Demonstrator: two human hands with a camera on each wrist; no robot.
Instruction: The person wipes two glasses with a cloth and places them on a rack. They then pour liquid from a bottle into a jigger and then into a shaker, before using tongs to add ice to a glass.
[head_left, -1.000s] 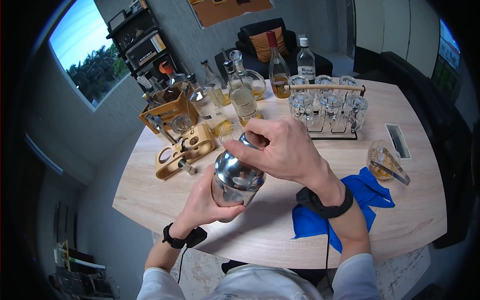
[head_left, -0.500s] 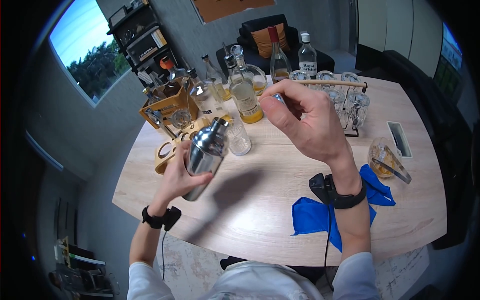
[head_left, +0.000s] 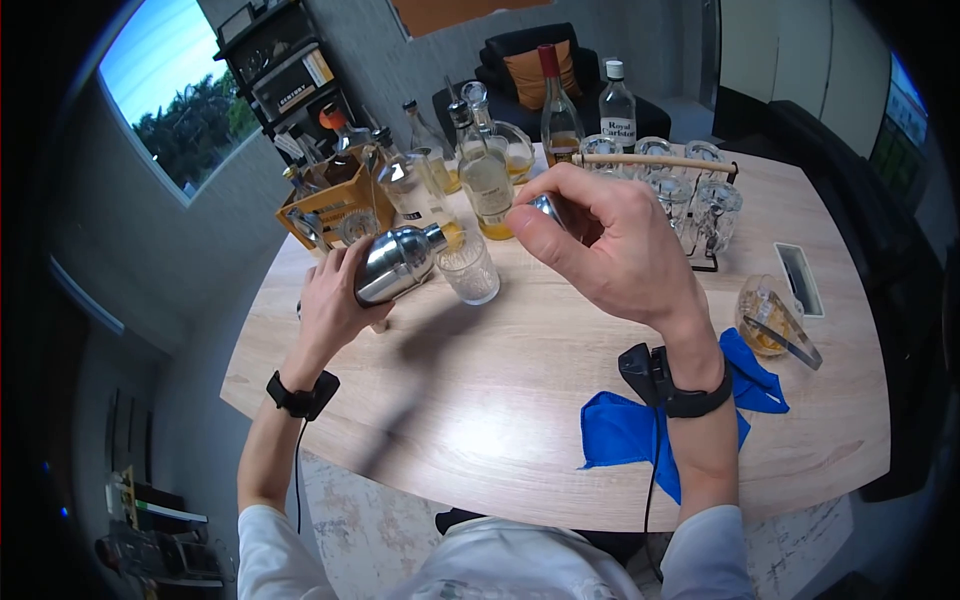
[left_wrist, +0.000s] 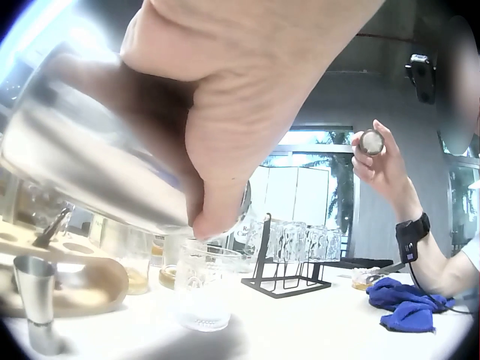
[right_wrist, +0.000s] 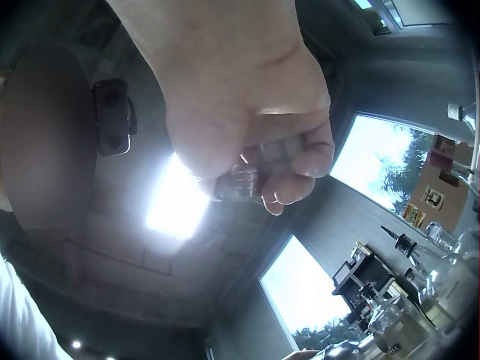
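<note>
My left hand [head_left: 335, 300] grips a polished steel cocktail shaker [head_left: 395, 265] round its body. The shaker is tipped nearly level, its uncapped neck pointing right at the rim of a cut-glass tumbler [head_left: 472, 278] on the table. An amber patch shows where neck and rim meet. Raised to the right of the tumbler, my right hand [head_left: 630, 255] pinches the small steel shaker cap [left_wrist: 371, 142] between thumb and fingers. In the left wrist view the shaker body fills the upper left, and the hand hides its neck.
Several liquor bottles [head_left: 487, 185] stand behind the tumbler, beside a wooden crate [head_left: 345, 210]. A steel jigger [left_wrist: 37, 300] stands by a wooden bar-tool stand [left_wrist: 97, 289]. On the right are a rack of glasses [head_left: 672, 200], a bowl with tongs [head_left: 760, 315] and a blue cloth [head_left: 615, 430].
The right hand has pulled the cap off the shaker and moved right with it. The left hand has carried the shaker left and tipped it from near upright to almost level at the tumbler.
</note>
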